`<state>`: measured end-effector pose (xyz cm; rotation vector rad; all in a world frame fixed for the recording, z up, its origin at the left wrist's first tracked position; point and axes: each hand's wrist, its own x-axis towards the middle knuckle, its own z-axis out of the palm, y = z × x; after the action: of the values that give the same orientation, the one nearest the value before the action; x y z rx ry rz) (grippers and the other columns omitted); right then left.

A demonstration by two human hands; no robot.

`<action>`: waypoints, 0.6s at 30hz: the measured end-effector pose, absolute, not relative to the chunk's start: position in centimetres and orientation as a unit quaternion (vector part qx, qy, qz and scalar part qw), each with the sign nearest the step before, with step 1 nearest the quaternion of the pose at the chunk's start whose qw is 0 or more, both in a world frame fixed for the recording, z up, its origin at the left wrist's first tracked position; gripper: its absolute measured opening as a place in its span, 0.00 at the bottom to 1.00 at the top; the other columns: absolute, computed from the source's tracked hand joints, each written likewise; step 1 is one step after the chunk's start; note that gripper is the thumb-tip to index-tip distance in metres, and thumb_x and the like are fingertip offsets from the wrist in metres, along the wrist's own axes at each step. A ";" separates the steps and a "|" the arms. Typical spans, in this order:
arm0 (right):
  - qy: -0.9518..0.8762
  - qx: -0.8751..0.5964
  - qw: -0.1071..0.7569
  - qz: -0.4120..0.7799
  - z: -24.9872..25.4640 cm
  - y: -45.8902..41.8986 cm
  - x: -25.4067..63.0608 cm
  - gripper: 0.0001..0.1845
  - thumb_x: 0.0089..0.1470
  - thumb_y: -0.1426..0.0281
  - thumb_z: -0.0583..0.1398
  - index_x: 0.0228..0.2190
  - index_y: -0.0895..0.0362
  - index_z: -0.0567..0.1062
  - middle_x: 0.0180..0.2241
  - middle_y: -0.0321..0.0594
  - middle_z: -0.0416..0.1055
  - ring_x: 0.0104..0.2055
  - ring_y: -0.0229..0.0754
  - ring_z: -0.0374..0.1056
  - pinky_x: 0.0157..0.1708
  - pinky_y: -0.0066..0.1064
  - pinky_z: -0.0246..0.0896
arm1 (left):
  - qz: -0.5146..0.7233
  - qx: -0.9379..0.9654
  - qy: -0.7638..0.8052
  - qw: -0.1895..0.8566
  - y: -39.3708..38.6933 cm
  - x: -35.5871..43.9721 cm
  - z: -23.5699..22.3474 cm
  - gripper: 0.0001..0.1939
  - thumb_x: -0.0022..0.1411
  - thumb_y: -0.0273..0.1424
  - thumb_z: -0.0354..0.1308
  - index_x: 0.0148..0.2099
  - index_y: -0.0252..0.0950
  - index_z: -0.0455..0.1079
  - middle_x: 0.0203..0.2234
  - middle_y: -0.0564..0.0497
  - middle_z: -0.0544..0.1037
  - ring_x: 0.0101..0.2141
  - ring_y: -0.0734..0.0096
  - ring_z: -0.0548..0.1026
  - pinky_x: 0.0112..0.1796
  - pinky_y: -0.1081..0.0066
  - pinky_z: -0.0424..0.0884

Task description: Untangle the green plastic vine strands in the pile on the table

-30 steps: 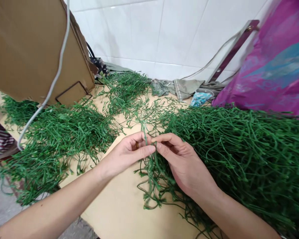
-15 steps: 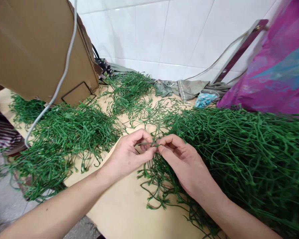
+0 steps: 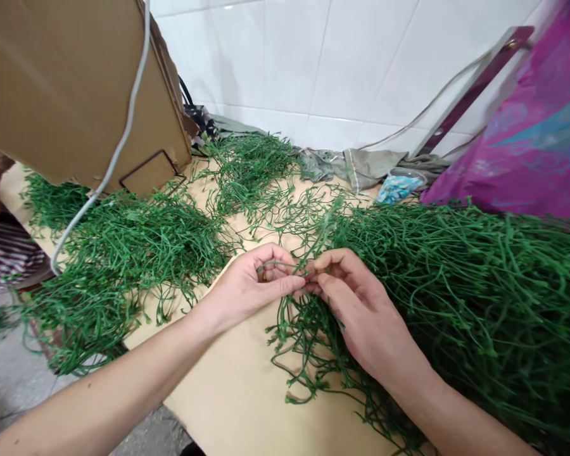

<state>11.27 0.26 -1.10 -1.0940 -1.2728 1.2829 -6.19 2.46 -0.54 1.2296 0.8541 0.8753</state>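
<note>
Above the table: hands brought together, presumably for fine control. Left hand, thumb and fingers pinching one thin green stem; right hand, fingertips gathered close beside, grip too obscured to tell. Right heap, left heap, apparently within reach. Behind: tiled wall.

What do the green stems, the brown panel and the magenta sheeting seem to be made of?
Green stems: probably plastic, faintly glossy; the even color and repeated tips suggest it. Brown panel: likely cardboard, fairly matte, with a ragged edge. Magenta sheeting: perhaps thin plastic, softly shiny and creased; fabric isn't ruled out.
</note>
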 end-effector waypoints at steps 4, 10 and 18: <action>-0.554 -0.427 0.493 0.517 -0.7 0.4 11.1 0.06 0.57 0.70 0.61 0.39 0.50 0.76 0.38 0.35 0.73 0.41 0.40 0.70 0.44 0.32 0.67 | 0.427 0.530 0.371 0.632 2.6 -6.2 -0.6 0.17 0.58 0.30 0.69 0.42 0.37 0.62 0.31 0.58 0.71 0.28 0.81 0.72 0.32 0.77 0.67; -0.546 -0.421 0.468 0.554 -1.5 0.7 11.5 0.06 0.59 0.66 0.62 0.38 0.50 0.79 0.37 0.35 0.77 0.41 0.41 0.72 0.42 0.32 0.67 | 0.410 0.542 0.360 0.640 2.8 -6.2 -0.5 0.17 0.56 0.30 0.69 0.41 0.37 0.63 0.38 0.55 0.67 0.32 0.80 0.72 0.36 0.75 0.69; -0.533 -0.455 0.463 0.543 -1.2 0.6 11.4 0.07 0.53 0.64 0.67 0.34 0.53 0.78 0.32 0.34 0.77 0.34 0.39 0.71 0.38 0.31 0.67 | 0.397 0.571 0.392 0.602 2.7 -6.5 -0.7 0.14 0.59 0.37 0.67 0.41 0.35 0.69 0.33 0.54 0.72 0.33 0.75 0.71 0.36 0.72 0.66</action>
<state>11.41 0.61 -1.18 -1.1180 -1.3093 1.3337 -6.46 2.67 -0.72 1.3215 0.9088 0.9204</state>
